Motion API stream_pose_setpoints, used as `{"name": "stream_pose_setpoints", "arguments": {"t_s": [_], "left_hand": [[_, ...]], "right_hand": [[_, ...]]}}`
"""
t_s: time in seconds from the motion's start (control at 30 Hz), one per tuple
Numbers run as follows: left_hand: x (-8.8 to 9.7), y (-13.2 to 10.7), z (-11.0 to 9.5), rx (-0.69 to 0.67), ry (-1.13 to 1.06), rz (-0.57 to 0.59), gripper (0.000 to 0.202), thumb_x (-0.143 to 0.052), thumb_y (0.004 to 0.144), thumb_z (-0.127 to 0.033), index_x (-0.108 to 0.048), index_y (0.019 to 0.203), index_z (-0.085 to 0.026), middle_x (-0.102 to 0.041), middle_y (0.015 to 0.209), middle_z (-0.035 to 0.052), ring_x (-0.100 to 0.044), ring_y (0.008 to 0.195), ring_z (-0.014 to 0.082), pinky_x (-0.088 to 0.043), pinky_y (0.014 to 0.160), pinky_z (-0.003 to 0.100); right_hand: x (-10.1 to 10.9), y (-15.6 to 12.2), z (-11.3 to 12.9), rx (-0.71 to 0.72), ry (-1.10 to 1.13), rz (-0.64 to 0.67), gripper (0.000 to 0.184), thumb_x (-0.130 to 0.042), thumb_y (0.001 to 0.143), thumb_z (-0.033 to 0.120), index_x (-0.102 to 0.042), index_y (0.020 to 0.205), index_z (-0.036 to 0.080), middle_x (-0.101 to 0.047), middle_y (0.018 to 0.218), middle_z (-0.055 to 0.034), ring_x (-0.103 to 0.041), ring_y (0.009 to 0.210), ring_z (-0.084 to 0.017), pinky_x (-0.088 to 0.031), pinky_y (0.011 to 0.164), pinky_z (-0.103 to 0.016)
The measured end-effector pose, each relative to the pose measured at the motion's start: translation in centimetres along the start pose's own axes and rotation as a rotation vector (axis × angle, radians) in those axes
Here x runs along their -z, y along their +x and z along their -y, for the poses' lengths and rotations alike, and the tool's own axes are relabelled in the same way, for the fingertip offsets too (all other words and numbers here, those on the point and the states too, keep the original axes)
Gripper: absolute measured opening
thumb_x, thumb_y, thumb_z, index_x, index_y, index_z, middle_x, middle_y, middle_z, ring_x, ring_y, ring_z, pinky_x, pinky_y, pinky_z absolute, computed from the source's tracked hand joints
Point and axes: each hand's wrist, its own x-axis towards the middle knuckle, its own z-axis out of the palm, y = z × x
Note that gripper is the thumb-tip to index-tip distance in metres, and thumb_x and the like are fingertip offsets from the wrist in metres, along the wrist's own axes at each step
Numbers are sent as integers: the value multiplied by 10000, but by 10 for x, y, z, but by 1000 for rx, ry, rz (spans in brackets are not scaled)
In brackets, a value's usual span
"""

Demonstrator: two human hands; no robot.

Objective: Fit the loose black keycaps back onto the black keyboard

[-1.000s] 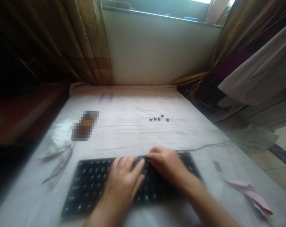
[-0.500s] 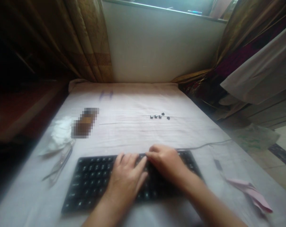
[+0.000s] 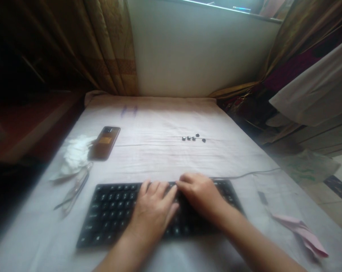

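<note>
A black computer keyboard (image 3: 114,215) lies on the white cloth in front of me. My left hand (image 3: 154,206) rests over its middle with the fingers stretched out toward the back row. Close beside it, my right hand (image 3: 199,194) is closed, thumb and forefinger together at the keyboard's back edge. Whatever is between those fingertips is hidden or too small to name. The tips of both hands nearly meet there. Beyond the keyboard lie several small dark pieces (image 3: 189,138), some shiny, loosely grouped.
A brown phone (image 3: 104,145) lies at left, beside crumpled white material (image 3: 74,155) and a thin pointed tool (image 3: 74,194). The keyboard's cable (image 3: 244,174) runs right across the cloth (image 3: 148,151). A folded pink cloth (image 3: 304,232) lies at the right.
The view has shifted slightly, and the phone, pixelated before, now shows clearly. Both hands stay in nearly the same place on the keyboard.
</note>
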Motion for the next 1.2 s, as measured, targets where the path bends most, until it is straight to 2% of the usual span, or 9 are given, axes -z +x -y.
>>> {"name": "stream_pose_setpoints", "arguments": {"t_s": [0.2,0.27,0.33,0.47,0.6,0.7,0.83,1.0,1.2], "left_hand": [[3,3,-3,-6,5,21,320,-602,895,-320,-643,1201,-232,-662,1175,70,-562,1078,263,-358,1030,502],[4,4,-4,-7,-8,2,299,-597,898,-326,-656,1177,-235,-669,1159,71,-569,1060,263,-368,1015,502],[5,3,1,-5,-38,-11,287,-577,912,-330,-660,1177,-255,-672,1157,64,-576,1053,256,-378,1004,493],[12,-10,28,44,-18,-13,323,-508,948,-330,-635,1234,-249,-660,1196,78,-576,1092,255,-413,976,458],[21,-32,62,124,124,-58,334,-474,956,-368,-650,1197,-218,-675,1167,96,-590,1077,274,-420,960,469],[25,-42,73,154,176,-58,341,-477,951,-384,-642,1199,-218,-678,1170,90,-595,1081,269,-418,967,457],[25,-44,71,189,198,-57,324,-478,942,-370,-653,1169,-221,-689,1159,84,-611,1074,262,-433,962,450],[24,-51,73,222,205,-58,343,-441,947,-394,-663,1157,-236,-697,1164,84,-627,1067,254,-452,963,448],[21,-72,74,219,258,-6,514,-398,945,-480,-558,1342,-196,-581,1382,116,-524,1280,283,-352,1092,491]], "right_hand": [[4,-1,6,5,10,57,184,-575,899,123,-715,1007,173,-711,953,-97,-635,805,-201,-467,739,-314],[6,-4,2,-19,84,66,221,-546,908,132,-719,1030,193,-719,967,-90,-649,816,-198,-490,743,-308],[8,-10,-8,-91,202,14,263,-496,924,156,-722,1048,208,-728,985,-79,-669,842,-195,-517,751,-303],[9,-42,-41,-435,405,-258,321,-445,928,285,-732,1044,197,-743,1026,-89,-693,929,-210,-545,848,-335],[-5,-90,-69,-802,394,-456,372,-499,807,427,-763,935,200,-752,1021,-104,-691,962,-262,-555,856,-393],[-20,-115,-76,-1002,462,-495,448,-510,754,497,-777,933,185,-762,1000,-115,-703,937,-285,-565,832,-403],[-30,-121,-73,-998,522,-520,478,-502,740,523,-791,928,192,-773,974,-104,-706,960,-304,-541,897,-421],[-29,-121,-73,-1004,589,-553,443,-541,737,535,-800,863,199,-783,886,-97,-726,880,-310,-564,812,-396],[-35,-125,-78,-982,581,-564,457,-530,747,542,-798,833,182,-780,806,-101,-725,780,-298,-549,718,-356]]}}
